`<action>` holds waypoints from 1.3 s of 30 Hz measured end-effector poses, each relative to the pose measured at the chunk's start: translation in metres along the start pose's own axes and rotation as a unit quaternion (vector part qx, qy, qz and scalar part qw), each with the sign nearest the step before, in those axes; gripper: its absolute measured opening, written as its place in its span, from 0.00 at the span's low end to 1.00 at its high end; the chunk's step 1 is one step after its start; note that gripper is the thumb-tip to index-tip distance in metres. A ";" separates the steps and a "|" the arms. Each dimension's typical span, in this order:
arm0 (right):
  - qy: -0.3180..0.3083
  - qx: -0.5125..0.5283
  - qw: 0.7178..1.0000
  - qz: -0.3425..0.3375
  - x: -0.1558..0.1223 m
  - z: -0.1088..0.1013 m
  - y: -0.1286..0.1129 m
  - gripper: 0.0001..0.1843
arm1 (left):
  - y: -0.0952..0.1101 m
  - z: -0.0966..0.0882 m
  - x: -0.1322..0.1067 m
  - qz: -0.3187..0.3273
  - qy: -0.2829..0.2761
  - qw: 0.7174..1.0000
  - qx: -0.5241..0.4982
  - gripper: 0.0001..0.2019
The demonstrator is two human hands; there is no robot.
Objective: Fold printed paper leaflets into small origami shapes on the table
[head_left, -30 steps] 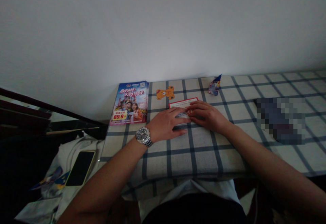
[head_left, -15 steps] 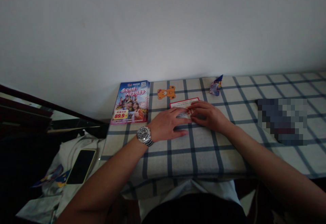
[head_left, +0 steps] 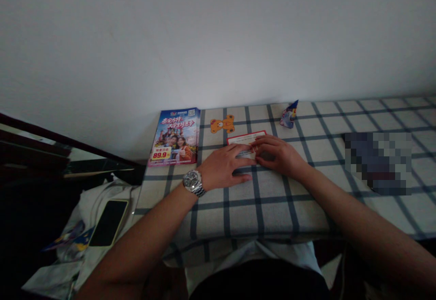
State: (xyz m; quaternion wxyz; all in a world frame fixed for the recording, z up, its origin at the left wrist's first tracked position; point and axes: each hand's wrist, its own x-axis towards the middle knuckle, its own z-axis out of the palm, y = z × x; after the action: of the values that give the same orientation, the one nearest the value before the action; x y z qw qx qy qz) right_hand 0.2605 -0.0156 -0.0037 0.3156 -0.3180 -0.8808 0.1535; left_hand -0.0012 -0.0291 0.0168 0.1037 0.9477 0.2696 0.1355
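A white sheet of paper with a red border [head_left: 243, 139] lies on the checked tablecloth [head_left: 272, 204], mostly covered by my hands. My left hand [head_left: 223, 167], with a metal watch on its wrist, lies flat on the paper's left part, fingers stretched out. My right hand [head_left: 277, 154] rests on the paper's right part with its fingertips pressed down along the sheet. Both hands touch the paper and meet near its middle.
A colourful flyer [head_left: 174, 137] lies at the table's back left corner. An orange bear cutout [head_left: 222, 124] and a small folded paper figure [head_left: 289, 114] sit near the wall. A blurred dark object [head_left: 378, 161] lies to the right. A phone [head_left: 108, 223] rests on cloth below left.
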 end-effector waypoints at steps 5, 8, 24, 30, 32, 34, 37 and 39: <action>0.013 -0.001 1.000 -0.003 -0.001 0.001 0.001 0.03 | 0.000 -0.001 0.000 0.002 -0.004 1.000 -0.002 0.22; 0.014 -0.002 1.000 -0.002 0.000 0.002 0.000 0.04 | 0.000 -0.001 0.000 -0.003 -0.005 1.000 -0.002 0.21; 0.005 0.007 1.000 0.007 0.000 0.000 0.000 0.03 | 0.001 -0.001 0.001 -0.012 -0.002 1.000 -0.003 0.20; 0.018 0.013 1.000 0.014 0.000 0.001 -0.003 0.05 | 0.002 0.000 0.001 -0.018 -0.003 1.000 -0.005 0.20; 0.019 0.015 1.000 0.016 -0.001 0.002 -0.002 0.06 | 0.002 0.000 0.001 -0.020 0.001 1.000 -0.005 0.20; 0.020 0.015 1.000 0.018 -0.001 0.002 -0.001 0.06 | 0.002 0.001 0.001 -0.019 0.002 1.000 -0.004 0.20; 0.021 0.014 0.999 0.021 -0.001 0.002 -0.002 0.06 | 0.002 0.001 0.001 -0.016 0.004 1.000 -0.003 0.21; 0.022 0.015 0.999 0.023 -0.002 0.002 -0.002 0.06 | 0.002 0.001 0.001 -0.019 0.004 1.000 -0.004 0.21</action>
State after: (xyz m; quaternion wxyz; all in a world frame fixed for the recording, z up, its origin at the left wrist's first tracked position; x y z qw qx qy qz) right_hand 0.2593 -0.0183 -0.0052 0.3356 -0.3371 -0.8636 0.1670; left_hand 0.0007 -0.0303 0.0166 0.1094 0.9416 0.2870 0.1382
